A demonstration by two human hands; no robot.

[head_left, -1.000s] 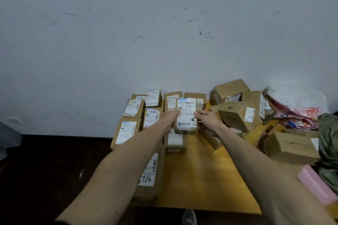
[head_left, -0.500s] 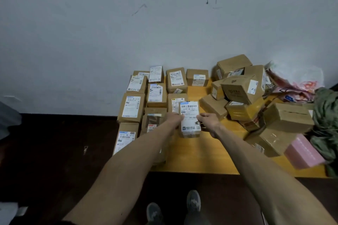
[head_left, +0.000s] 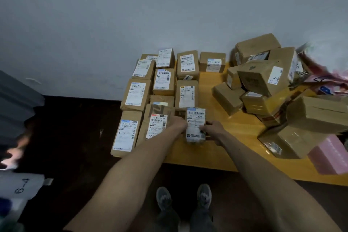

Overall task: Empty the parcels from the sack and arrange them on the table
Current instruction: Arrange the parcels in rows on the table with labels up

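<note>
I'm getting a dim, flat feed with a bluish cast. Floor (head_left: 75, 137) is nearly black. Faint sheen on the table (head_left: 235, 118). Right-edge parcel pile (head_left: 320, 111) is motion-blurred, left edge smeared, corners bent by the wide angle.

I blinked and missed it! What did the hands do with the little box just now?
The left hand and right hand brought the small labelled parcel down and nearer the person, to the near end of a row on the table. They still grip it; nothing was let go. The neat rows of parcels and the jumbled heap on the right stayed put.
</note>
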